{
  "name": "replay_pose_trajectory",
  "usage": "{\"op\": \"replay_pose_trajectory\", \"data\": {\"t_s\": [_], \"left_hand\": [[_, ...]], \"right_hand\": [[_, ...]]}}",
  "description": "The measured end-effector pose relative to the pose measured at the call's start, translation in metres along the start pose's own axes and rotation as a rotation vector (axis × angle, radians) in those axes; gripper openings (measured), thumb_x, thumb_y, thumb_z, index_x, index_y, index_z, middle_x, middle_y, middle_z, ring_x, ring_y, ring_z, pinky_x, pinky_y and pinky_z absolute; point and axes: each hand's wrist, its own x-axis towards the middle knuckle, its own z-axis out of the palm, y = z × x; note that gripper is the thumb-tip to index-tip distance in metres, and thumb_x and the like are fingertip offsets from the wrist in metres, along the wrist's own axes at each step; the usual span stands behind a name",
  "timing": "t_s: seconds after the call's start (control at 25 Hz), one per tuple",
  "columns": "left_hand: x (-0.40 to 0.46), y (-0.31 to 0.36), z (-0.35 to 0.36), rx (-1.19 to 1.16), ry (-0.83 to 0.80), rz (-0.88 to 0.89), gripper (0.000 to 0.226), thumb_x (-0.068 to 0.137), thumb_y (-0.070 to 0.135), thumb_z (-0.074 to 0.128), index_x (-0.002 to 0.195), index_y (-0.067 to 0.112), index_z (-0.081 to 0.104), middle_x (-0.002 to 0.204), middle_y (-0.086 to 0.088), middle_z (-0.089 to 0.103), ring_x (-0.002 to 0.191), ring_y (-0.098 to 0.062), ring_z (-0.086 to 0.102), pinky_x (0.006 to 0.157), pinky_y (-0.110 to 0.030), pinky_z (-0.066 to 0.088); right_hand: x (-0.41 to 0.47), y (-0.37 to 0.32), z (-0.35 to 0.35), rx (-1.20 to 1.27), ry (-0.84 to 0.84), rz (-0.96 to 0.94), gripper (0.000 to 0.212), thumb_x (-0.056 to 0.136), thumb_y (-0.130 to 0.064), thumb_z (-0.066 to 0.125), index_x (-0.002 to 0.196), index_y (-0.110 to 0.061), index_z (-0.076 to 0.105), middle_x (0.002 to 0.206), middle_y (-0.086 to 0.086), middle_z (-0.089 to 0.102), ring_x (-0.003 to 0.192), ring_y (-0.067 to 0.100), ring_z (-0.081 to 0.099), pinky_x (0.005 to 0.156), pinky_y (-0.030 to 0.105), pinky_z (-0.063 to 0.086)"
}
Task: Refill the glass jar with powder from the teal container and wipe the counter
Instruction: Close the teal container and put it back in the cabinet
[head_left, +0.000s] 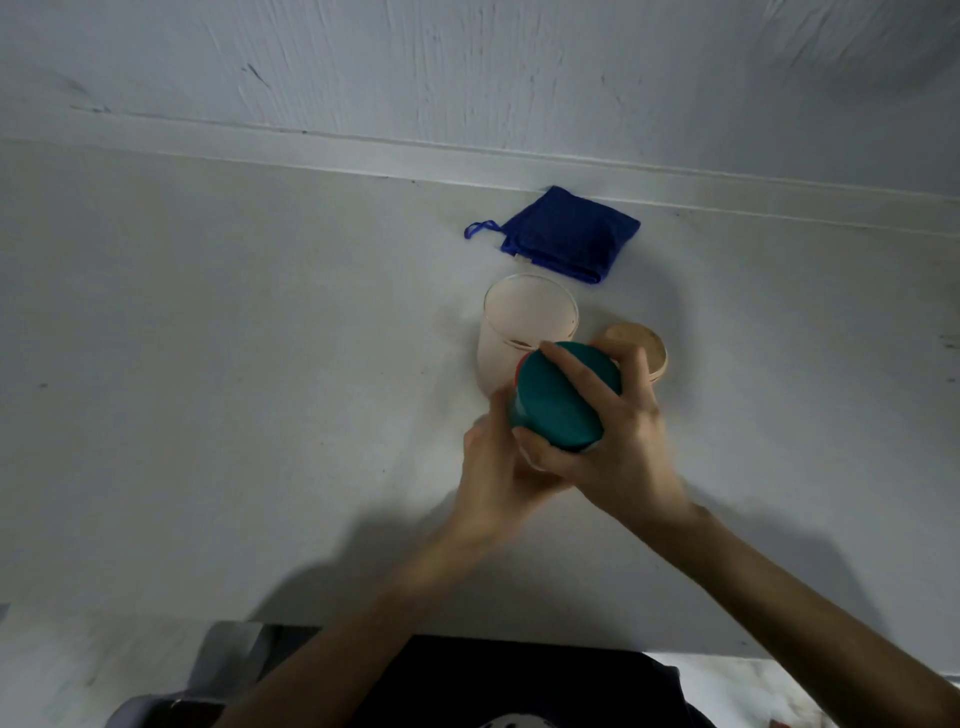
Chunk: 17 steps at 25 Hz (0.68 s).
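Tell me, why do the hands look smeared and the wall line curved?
Head view: the left hand is motion-blurred while the folded blue cloth stays fairly sharp; the wide-angle lens bows the wall edge; dim light casts soft arm shadows on the white counter; the right hand grips the round teal container.

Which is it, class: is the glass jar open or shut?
Open. The jar shows a bare rim with nothing over it, and a wooden lid lies on the counter to its right.

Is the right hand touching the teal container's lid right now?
Touching. The head view shows the right hand spread over the teal lid, its fingers lying across the top and its thumb pressed on the near edge.
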Motion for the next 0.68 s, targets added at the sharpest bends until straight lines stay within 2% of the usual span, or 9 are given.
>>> {"op": "replay_pose_trajectory", "data": {"t_s": [0.08,0.16,0.2,0.28,0.32,0.4,0.48,0.56,0.68], "left_hand": [[-0.004,0.004,0.007,0.025,0.098,0.014,0.076,0.065,0.040,0.069,0.124,0.007,0.036,0.110,-0.003,0.061,0.102,-0.015,0.059,0.084,-0.024,0.048],[-0.002,0.001,0.008,0.066,0.080,0.046,0.074,0.065,0.040,0.066,0.125,0.008,0.036,0.112,-0.003,0.060,0.103,-0.016,0.058,0.085,-0.024,0.048],[0.000,-0.002,0.004,0.032,0.020,0.040,0.075,0.065,0.036,0.071,0.126,0.012,0.036,0.113,0.003,0.056,0.105,-0.011,0.055,0.088,-0.022,0.046],[0.000,-0.002,-0.015,-0.121,-0.142,0.023,0.072,0.062,0.023,0.080,0.119,0.030,0.036,0.107,0.018,0.048,0.102,0.001,0.049,0.091,-0.016,0.045],[0.002,0.000,-0.025,-0.172,-0.209,0.021,0.071,0.061,0.017,0.081,0.109,0.040,0.034,0.102,0.023,0.044,0.098,0.006,0.049,0.085,-0.008,0.044],[0.006,0.000,-0.038,-0.199,-0.363,0.010,0.067,0.064,0.005,0.078,0.091,0.042,0.030,0.094,0.026,0.036,0.090,0.017,0.048,0.070,0.003,0.040],[0.012,-0.002,-0.041,-0.235,-0.476,0.018,0.067,0.065,0.008,0.077,0.094,0.045,0.029,0.098,0.029,0.036,0.098,0.012,0.046,0.074,0.002,0.039],[0.015,-0.008,-0.038,-0.260,-0.525,-0.018,0.069,0.065,0.012,0.078,0.102,0.045,0.031,0.104,0.030,0.040,0.102,0.006,0.047,0.080,-0.002,0.041],[0.013,-0.010,-0.034,-0.334,-0.513,-0.006,0.074,0.065,0.007,0.077,0.112,0.042,0.031,0.108,0.027,0.044,0.098,0.019,0.048,0.080,-0.001,0.042]], "right_hand": [[-0.001,-0.009,0.004,-0.006,0.065,0.095,0.065,0.068,-0.049,0.057,0.123,-0.015,0.053,0.117,0.020,0.045,0.108,0.006,0.035,0.094,0.020,0.037],[-0.003,-0.011,0.005,0.008,0.043,0.113,0.066,0.068,-0.050,0.056,0.125,-0.016,0.051,0.120,0.018,0.043,0.108,-0.002,0.029,0.094,0.021,0.036],[-0.003,-0.008,0.003,0.020,0.012,0.102,0.067,0.068,-0.051,0.056,0.125,-0.018,0.051,0.120,0.017,0.043,0.107,-0.004,0.026,0.093,0.017,0.035],[0.001,0.000,-0.006,0.056,-0.077,0.034,0.067,0.067,-0.051,0.058,0.125,-0.020,0.051,0.118,0.016,0.043,0.107,-0.005,0.025,0.092,0.003,0.029],[0.004,0.004,-0.012,0.077,-0.151,-0.026,0.066,0.067,-0.050,0.059,0.125,-0.021,0.050,0.117,0.014,0.044,0.108,-0.005,0.026,0.090,-0.002,0.029],[0.012,0.011,-0.021,0.129,-0.324,-0.135,0.064,0.065,-0.049,0.062,0.124,-0.029,0.046,0.117,0.007,0.042,0.108,-0.007,0.028,0.093,-0.001,0.027],[0.020,0.017,-0.028,0.169,-0.464,-0.188,0.065,0.064,-0.049,0.063,0.124,-0.035,0.042,0.119,-0.003,0.036,0.111,-0.014,0.026,0.095,0.000,0.025],[0.025,0.018,-0.032,0.182,-0.526,-0.203,0.065,0.064,-0.048,0.064,0.124,-0.038,0.041,0.120,-0.008,0.034,0.114,-0.018,0.024,0.094,0.000,0.025],[0.020,0.017,-0.028,0.145,-0.469,-0.208,0.064,0.065,-0.048,0.064,0.124,-0.034,0.045,0.119,-0.006,0.036,0.111,-0.013,0.027,0.095,0.001,0.025]]}}
